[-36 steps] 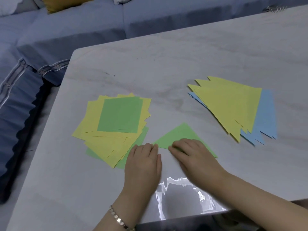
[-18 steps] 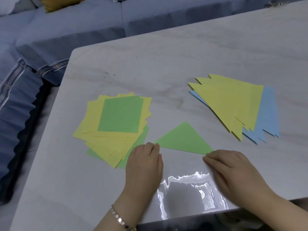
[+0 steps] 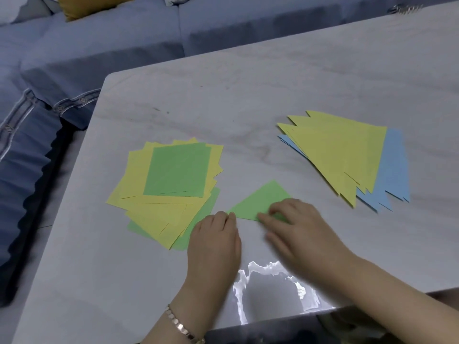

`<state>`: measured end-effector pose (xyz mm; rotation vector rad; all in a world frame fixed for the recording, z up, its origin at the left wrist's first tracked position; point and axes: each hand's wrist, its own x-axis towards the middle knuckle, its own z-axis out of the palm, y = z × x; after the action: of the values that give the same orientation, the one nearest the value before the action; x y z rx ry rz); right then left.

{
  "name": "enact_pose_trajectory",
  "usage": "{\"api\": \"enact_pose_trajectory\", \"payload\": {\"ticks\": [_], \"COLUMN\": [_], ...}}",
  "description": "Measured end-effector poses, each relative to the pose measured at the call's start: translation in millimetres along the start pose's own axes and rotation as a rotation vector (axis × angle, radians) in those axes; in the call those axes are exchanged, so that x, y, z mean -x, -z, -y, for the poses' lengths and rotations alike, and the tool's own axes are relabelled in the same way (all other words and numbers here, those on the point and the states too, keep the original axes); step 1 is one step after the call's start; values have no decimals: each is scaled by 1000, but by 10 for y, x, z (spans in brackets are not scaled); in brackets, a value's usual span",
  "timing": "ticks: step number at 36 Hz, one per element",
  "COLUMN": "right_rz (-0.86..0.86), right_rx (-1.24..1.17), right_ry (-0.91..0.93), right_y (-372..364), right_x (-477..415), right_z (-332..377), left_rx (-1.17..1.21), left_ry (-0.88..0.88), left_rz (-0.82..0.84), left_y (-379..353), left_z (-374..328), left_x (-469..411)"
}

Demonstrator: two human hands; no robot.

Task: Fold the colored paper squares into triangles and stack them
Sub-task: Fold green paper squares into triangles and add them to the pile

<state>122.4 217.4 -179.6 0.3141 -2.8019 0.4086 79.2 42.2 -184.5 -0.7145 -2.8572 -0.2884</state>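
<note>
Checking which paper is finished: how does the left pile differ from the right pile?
The left pile holds unfolded squares; the right pile holds folded triangles. The left pile shows yellow and green, with green on top; the right pile shows yellow over blue. Both lie loosely fanned on the table.

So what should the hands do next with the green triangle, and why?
Probably slide the fingers of the right hand along the near edge of the green triangle to press the fold flat. The left hand pins its left corner, the right hand rests on that edge, and the triangle lies apart from the pile of folded triangles, not yet stacked.
</note>
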Motion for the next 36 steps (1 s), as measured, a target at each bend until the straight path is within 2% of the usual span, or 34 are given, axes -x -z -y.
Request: {"api": "enact_pose_trajectory", "payload": {"ticks": [8, 14, 18, 23, 28, 32, 36], "right_rz": [18, 16, 31, 58, 45, 94, 135], "right_rx": [54, -8, -31, 104, 105, 53, -84], "right_ry": [-26, -142, -146, -114, -161, -254, -483], "right_y": [-17, 74, 111, 110, 192, 301, 384], "right_x": [217, 346, 307, 249, 271, 318, 72], "right_z": [-14, -54, -42, 2, -40, -176, -234], "left_rx": [-11, 2, 9, -7, -10, -14, -2], "left_ry": [-3, 1, -2, 10, -2, -22, -4], "left_rz": [12, -8, -18, 15, 15, -23, -16], "left_y": [8, -14, -13, 5, 13, -1, 9], "left_z": [14, 32, 27, 13, 22, 23, 31], "left_x": [-5, 5, 7, 1, 9, 10, -3]}}
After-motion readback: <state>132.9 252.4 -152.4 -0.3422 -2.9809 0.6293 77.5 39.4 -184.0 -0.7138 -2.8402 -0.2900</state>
